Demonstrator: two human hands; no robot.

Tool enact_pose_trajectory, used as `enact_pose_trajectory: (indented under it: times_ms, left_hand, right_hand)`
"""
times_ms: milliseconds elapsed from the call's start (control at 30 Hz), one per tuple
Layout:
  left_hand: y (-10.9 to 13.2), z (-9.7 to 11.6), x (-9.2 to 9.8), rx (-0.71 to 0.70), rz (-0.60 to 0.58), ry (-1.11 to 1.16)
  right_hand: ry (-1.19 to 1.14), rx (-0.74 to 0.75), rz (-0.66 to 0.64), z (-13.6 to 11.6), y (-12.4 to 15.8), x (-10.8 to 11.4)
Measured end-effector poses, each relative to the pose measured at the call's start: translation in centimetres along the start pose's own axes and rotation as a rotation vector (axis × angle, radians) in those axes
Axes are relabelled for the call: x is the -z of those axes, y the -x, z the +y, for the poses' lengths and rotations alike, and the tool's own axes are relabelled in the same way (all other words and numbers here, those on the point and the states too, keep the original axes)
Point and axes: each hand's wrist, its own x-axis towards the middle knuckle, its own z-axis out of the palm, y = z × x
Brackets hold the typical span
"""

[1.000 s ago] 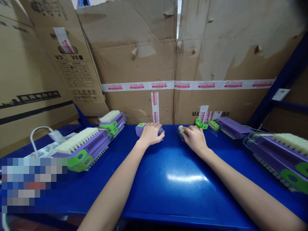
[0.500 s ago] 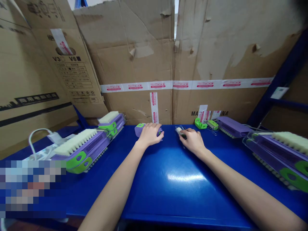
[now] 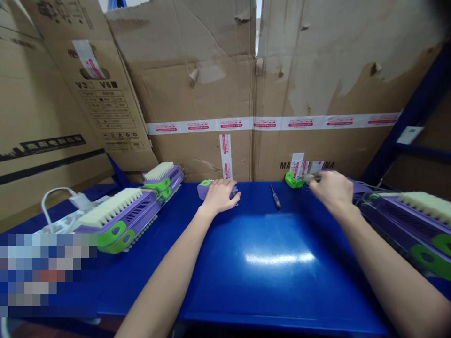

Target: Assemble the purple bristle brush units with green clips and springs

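My left hand (image 3: pixel 220 195) is closed over a purple brush with a green end (image 3: pixel 204 188), lying at the back of the blue table. Much of that brush is hidden under the palm and fingers. My right hand (image 3: pixel 333 188) is at the back right, its fingers pinched on a small pale piece (image 3: pixel 308 178) that is blurred. A bright green plastic part (image 3: pixel 293 180) lies just left of those fingertips. Between my hands, on the tabletop, rests a small dark screwdriver (image 3: pixel 276 197). Behind my right hand a purple brush (image 3: pixel 359 187) partly shows.
Large purple-and-green brushes with cream bristles stand at the left (image 3: pixel 123 220) and right (image 3: pixel 412 225). A smaller brush (image 3: pixel 164 180) is behind the left one. A white cable and plug (image 3: pixel 81 201) lie far left. Cardboard sheets (image 3: pixel 197 94) wall off the table's back.
My right hand has moved right with the small pale piece, from mid-table to beside the green part. The screwdriver now shows where that hand was. My left hand stays on its brush.
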Motion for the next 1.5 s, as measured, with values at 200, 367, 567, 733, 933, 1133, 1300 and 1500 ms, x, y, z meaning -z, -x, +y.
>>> enact_pose_trajectory:
  times_ms: [200,367,567,733,933,1133,1300,1500]
  left_hand:
    - [0.1,0.1,0.1,0.002,-0.006,-0.033]
    - [0.0,0.1,0.2,0.002,-0.018,-0.025]
    - [0.0,0.1,0.2,0.003,-0.032,-0.021]
    - [0.0,0.1,0.2,0.002,-0.026,-0.014]
    - [0.0,0.1,0.2,0.004,-0.026,0.000]
    - [0.0,0.1,0.2,0.000,-0.022,-0.006]
    - [0.1,0.1,0.1,0.004,-0.032,-0.005]
    - [0.1,-0.4,0.5,-0.022,-0.025,0.075]
  right_hand:
    - [0.028,-0.171,-0.242,1.3,-0.3,1.3]
    - [0.026,-0.183,-0.319,1.5,-0.4,1.1]
    - [0.108,-0.184,-0.366,1.8,-0.6,0.5]
    - [0.134,-0.180,-0.407,1.9,-0.5,0.2]
    - [0.116,-0.181,-0.382,2.3,-0.7,-0.4]
    - [0.092,-0.159,-0.321,2.5,-0.8,-0.9]
    - [0.076,-0.151,-0.206,2.0,-0.6,-0.1]
    - [0.036,0.012,-0.082,0.1,0.3,-0.4]
